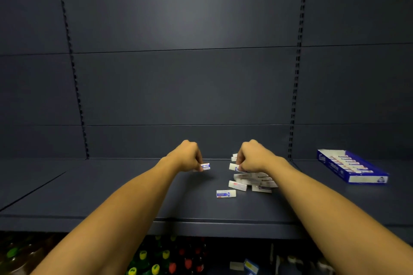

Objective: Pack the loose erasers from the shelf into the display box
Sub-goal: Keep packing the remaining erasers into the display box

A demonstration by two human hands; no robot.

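Note:
Several small white erasers with blue and red sleeves lie in a loose pile [254, 182] on the dark shelf [134, 196]; one lone eraser [226, 193] lies nearest me. My left hand [186, 156] pinches an eraser [205, 166] just above the shelf, left of the pile. My right hand [252, 156] is curled over the back of the pile and grips an eraser [233, 167] at its fingertips. The blue and white display box [352, 166] lies open at the far right of the shelf, with a row of erasers inside it.
A dark back panel [190, 85] with slotted uprights rises behind the shelf. Below the shelf's front edge stand bottles with yellow, green and red caps [165, 261] and some small boxes [250, 267].

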